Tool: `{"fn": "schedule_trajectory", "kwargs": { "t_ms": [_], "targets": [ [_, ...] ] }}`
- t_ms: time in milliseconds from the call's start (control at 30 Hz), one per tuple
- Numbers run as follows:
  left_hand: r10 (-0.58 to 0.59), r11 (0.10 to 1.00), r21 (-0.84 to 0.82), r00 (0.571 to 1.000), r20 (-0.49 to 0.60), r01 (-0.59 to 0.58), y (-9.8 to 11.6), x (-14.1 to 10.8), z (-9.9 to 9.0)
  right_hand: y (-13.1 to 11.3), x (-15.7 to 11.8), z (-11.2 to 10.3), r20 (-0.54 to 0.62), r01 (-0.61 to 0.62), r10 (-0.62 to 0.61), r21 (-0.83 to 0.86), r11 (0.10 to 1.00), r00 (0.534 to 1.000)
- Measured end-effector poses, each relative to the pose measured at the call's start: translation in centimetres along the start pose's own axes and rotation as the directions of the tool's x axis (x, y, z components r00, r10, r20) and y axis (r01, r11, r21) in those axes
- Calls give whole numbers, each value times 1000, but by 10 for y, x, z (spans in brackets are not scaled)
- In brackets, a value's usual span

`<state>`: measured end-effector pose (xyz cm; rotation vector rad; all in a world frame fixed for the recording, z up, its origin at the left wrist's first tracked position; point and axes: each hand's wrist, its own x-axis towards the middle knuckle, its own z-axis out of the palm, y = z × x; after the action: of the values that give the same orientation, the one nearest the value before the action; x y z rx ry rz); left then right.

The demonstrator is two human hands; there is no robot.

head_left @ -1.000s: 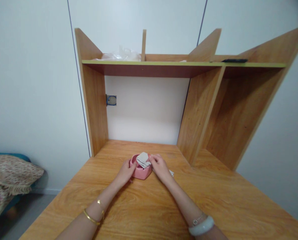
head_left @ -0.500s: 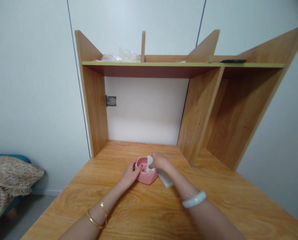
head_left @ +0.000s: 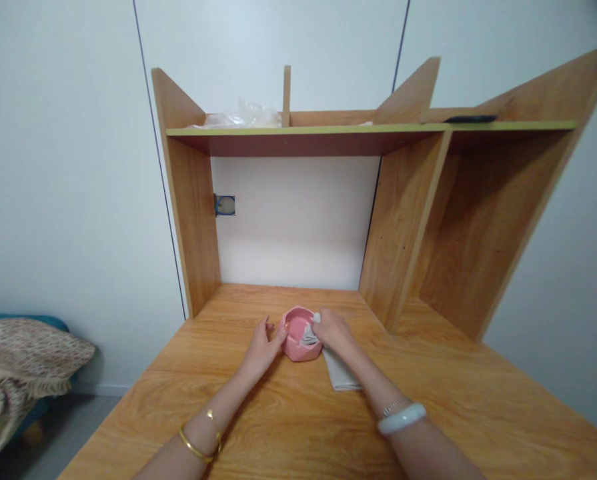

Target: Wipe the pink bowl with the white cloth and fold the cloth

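Note:
A pink faceted bowl (head_left: 303, 351) sits on the wooden desk, its hollow facing up and towards me. My left hand (head_left: 264, 347) is at its left side, the thumb against the wall near the rim and the other fingers spread apart from it. My right hand (head_left: 332, 328) grips a light grey cloth (head_left: 342, 373) at the bowl's right rim. One bunched part of the cloth lies inside the bowl, and a folded part hangs down onto the desk beneath my right wrist. My right fingertips are partly hidden by the hand.
A wooden shelf unit (head_left: 308, 131) rises from the back of the desk (head_left: 258, 427). On it are a clear plastic bag (head_left: 243, 115) and a dark flat object (head_left: 471, 119). An uncovered wall box (head_left: 225, 205) shows behind. At left is a patterned, fringed blanket (head_left: 33, 353).
The bowl has turned and shifted slightly right. My left fingers have loosened and spread from its side. The right hand has moved the cloth along the rim, and more cloth hangs out.

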<state>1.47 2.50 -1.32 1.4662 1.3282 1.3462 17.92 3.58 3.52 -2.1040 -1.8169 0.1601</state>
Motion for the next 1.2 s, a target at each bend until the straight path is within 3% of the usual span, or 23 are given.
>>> {"fn": "schedule_trajectory", "kwargs": {
  "t_ms": [233, 367, 467, 700, 933, 1100, 1200],
  "targets": [
    [105, 976, -207, 974, 199, -63, 8, -18, 12, 6, -17, 21, -126, -108, 151, 299, 948, 980],
    [74, 965, -261, 983, 168, -28, 10, -17, 9, 0, -24, 37, -122, -38, 113, 496, 867, 986],
    [92, 967, -245, 991, 98, -66, 14, -14, 4, -3, -22, 47, -117, -16, 100, 572, 820, 988],
    [154, 983, -109, 985, 77, -145, 15, -15, 7, 7, -12, 46, -120, -62, 144, 519, 853, 982],
    [209, 976, 23, 966, 155, -215, 24, -23, 6, 17, -14, 35, -188, -51, 117, 325, 944, 975],
    [244, 940, 196, 953, 181, -278, 35, -25, -1, 15, -19, 32, -233, 14, 52, 272, 962, 971],
    [229, 892, 359, 960, 162, -274, 39, -26, -6, 13, -22, 36, -235, 89, -8, 334, 938, 972]
  ]
}}
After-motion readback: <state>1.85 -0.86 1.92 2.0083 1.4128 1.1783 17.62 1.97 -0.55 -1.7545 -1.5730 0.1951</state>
